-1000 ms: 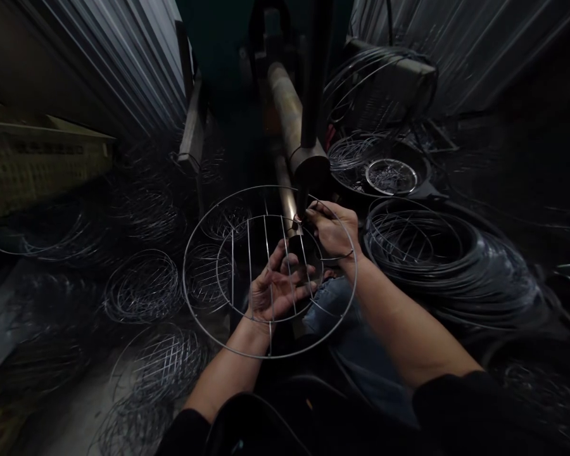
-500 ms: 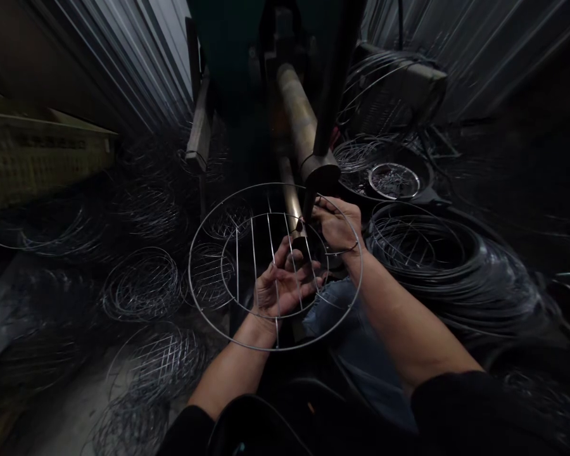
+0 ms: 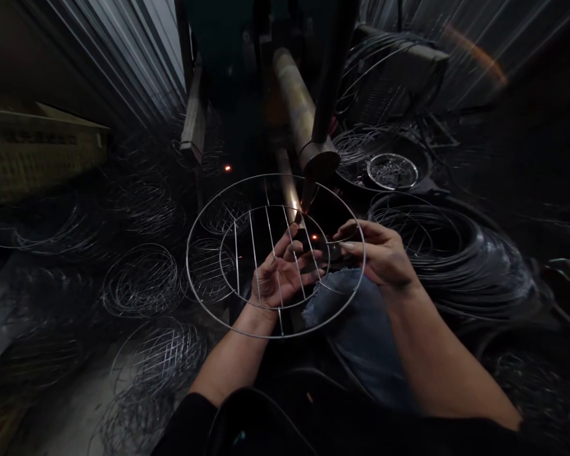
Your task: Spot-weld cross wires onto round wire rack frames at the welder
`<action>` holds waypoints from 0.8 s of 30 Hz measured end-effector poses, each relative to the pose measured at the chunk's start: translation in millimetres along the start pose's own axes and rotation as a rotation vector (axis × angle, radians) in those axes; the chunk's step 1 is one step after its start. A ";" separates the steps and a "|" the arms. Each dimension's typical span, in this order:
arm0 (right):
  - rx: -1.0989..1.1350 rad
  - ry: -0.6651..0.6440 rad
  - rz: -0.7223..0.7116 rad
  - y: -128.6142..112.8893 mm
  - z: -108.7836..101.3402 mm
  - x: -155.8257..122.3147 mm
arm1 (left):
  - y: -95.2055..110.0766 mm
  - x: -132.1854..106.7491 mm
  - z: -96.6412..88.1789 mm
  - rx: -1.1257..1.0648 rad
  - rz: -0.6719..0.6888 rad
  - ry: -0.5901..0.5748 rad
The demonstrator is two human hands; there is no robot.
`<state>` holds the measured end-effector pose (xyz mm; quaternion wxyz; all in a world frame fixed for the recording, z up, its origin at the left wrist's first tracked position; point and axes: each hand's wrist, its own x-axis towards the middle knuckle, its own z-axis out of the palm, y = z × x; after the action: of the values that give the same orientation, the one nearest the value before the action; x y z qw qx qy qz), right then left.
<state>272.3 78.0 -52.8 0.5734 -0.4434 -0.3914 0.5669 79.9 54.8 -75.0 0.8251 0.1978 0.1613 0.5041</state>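
A round wire grille (image 3: pixel 204 209), made of two rings joined by several straight rods, hangs in front of me under the tip of a spot welder (image 3: pixel 313 166). My left hand (image 3: pixel 280 275) lies beneath the rods, palm up, fingers curled round them. My right hand (image 3: pixel 377 253) hovers over the grille's right side and pinches a short thin wire between thumb and fingers. Small orange sparks glow near the welder tip and by the rods.
Finished wire grilles (image 3: pixel 140 278) lie piled on the floor to the left. Large coils of dark wire (image 3: pixel 456 253) sit at the right, with a metal bowl (image 3: pixel 392 171) of small pieces behind them. Corrugated metal walls stand on both sides. My blue-jeaned knee (image 3: pixel 356 329) is below.
My right hand has drawn back from the welder tip, down and to the right. Sparks have appeared at the weld point. The left hand still holds the grille in place.
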 end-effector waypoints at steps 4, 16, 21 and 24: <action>-0.010 0.173 -0.131 3.9 11.9 -10.8 | -2.7 -1.8 2.5 -0.005 0.009 -0.035; -0.106 0.170 -0.196 9.5 49.3 40.4 | 1.7 6.3 -5.1 0.037 0.131 0.033; -0.084 0.123 -0.221 12.3 52.6 56.2 | 6.9 14.3 -8.1 0.091 0.159 0.055; -0.087 0.112 -0.210 13.9 54.7 62.0 | 8.5 17.1 -7.3 0.103 0.168 0.087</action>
<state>219.2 142.9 -52.9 0.6307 -0.4556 -0.4272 0.4606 77.5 74.9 -78.3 0.7608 0.2307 0.2058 0.5707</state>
